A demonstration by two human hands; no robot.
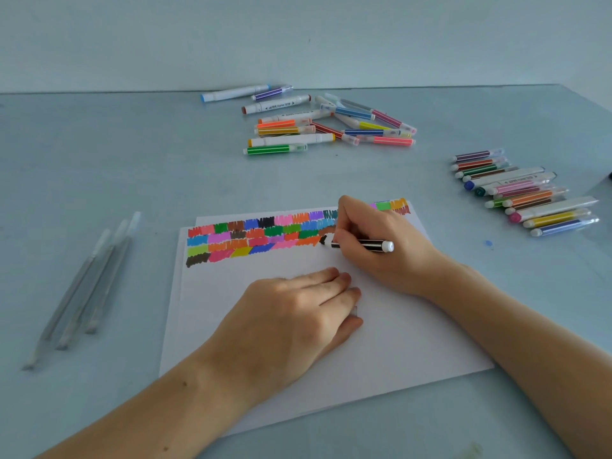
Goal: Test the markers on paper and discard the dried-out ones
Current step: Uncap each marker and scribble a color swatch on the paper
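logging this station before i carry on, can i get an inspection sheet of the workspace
surface: pale blue table, small blue spot at right.
job's things: paper with colour swatch rows; black marker tip on paper; loose marker pile behind; neat marker row at right.
clutter: three grey pens at left.
grippers: right hand grips the black marker; left hand rests on paper.
cables: nothing seen.
surroundings: plain wall.

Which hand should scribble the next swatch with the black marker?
The right hand: it already grips the black marker with the tip at the end of the third swatch row. The left hand rests on the paper, holding it down.
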